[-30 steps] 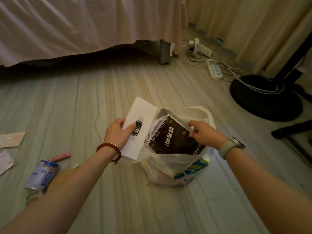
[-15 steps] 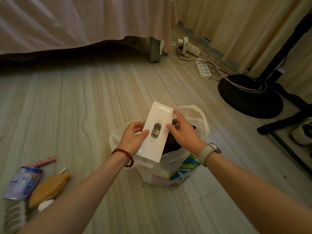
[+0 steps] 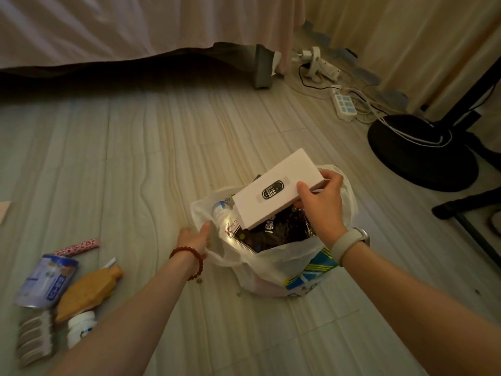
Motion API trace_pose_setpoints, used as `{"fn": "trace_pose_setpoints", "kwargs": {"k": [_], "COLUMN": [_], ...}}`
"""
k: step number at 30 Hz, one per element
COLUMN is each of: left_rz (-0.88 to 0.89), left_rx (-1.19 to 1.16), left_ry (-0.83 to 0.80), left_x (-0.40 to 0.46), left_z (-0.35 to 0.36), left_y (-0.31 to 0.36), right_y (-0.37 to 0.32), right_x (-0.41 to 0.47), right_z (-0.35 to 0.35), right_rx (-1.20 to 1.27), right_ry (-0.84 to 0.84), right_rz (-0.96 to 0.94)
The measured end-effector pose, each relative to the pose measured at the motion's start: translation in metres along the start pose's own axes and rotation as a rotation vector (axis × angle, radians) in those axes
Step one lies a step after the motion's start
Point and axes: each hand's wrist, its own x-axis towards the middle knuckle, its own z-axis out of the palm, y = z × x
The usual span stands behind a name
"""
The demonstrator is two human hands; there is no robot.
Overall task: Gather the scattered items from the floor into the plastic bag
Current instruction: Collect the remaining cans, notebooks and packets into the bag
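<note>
Wood floor (image 3: 135, 158) — box (image 3: 273, 196) over bag (image 3: 273, 264)

White box (image 3: 276, 192) tilted over open plastic bag (image 3: 273, 264) — floor items (image 3: 67, 289) left.

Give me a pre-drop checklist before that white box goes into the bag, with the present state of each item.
1. White box firmly held: ok, the right hand grips its near right end.
2. Bag mouth held open: ok, the left hand holds the plastic bag at its left rim.
3. Box above the opening: ok, it hangs tilted over the mouth.
4. Room inside: cannot tell; a dark packet and a small bottle already fill much of the opening.
5. Bag stable on the floor: ok, it sits upright.
6. Floor cleared: not ok; a can, an orange pouch and a white bottle remain at the left.
</note>
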Motion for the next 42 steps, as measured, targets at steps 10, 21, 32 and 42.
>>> {"fn": "trace_pose_setpoints", "kwargs": {"k": [10,21,32,42], "left_rz": [0.788,1.088,1.018,1.113], "left_rx": [0.130,0.138,0.147,0.159], "left_ry": [0.243,0.228,0.289,0.339], "left_x": [-0.032,-0.062,-0.066,-0.086], "left_z": [-0.028,-0.020,-0.018,-0.014], "left_y": [0.067,0.092,0.095,0.137], "right_y": [-0.005,-0.009,-0.012,-0.042], "right_x": [-0.018,0.013,0.078,0.041], "right_z": [0.025,-0.030,-0.013,-0.038], "right_rx": [-0.265,-0.958,-0.839,-0.638], "right_ry": [-0.149,-0.159,-0.409,-0.121], "right_rz": [-0.168,-0.250,0.195,-0.313]}}
